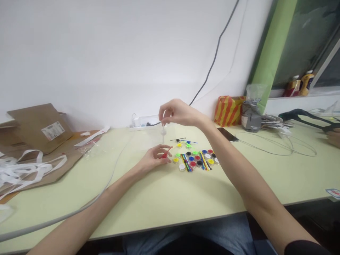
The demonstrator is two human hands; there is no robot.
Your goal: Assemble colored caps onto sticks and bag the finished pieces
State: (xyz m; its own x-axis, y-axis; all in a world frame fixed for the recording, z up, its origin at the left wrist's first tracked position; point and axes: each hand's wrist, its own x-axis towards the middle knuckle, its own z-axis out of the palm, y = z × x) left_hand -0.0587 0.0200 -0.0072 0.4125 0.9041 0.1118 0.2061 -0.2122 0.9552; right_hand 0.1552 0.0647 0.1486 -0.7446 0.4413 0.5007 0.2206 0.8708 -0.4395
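My left hand (152,158) rests low over the table, fingers curled round a small red-capped piece (164,155) with a thin red toothed-looking strip (168,149) sticking out of it. Above it, my right hand (174,111) is raised, its fingertips pinched on a blurred clear piece (163,131) that hangs down. To the right lie several small clear round pieces with coloured caps, such as a yellow-capped one (175,160) and a white-capped one (182,167). Bundles of coloured strips (186,163) lie among them. Farther back, a blue-capped piece (188,142) has a strip through it.
Behind are a power strip (140,122) and a striped bag (228,110). A phone (227,134) lies right of my right forearm; cardboard (39,124) and white straps (29,170) are at left. A grey cable (79,211) crosses my left forearm. Another person's hand (334,137) shows far right.
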